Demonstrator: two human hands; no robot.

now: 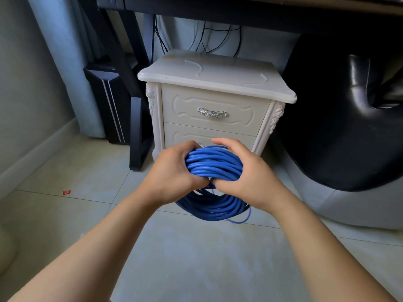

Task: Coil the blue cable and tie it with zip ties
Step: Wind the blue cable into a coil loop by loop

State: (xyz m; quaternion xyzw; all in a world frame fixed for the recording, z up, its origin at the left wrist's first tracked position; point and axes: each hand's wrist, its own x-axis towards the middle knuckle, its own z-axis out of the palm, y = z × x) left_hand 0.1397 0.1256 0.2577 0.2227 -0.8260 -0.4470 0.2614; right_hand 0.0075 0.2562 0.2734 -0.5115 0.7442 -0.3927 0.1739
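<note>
Pale floor tiles [196, 258] lie before a white nightstand [209, 101]. Above them hangs the coiled blue cable [213, 164], with left hand [174, 171] and right hand [246, 177] each keeping a grip curled round its top bundle. The strands look stiffish, springy and slick, so all loops are best clamped together there.

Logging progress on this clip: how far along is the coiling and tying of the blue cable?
Done: the blue cable is wound into a coil of many turns. In hand: the left hand and right hand grip its top, bunching the turns together. Remaining: no zip tie shows on the bundle, and one turn hangs loose at the bottom.
</note>
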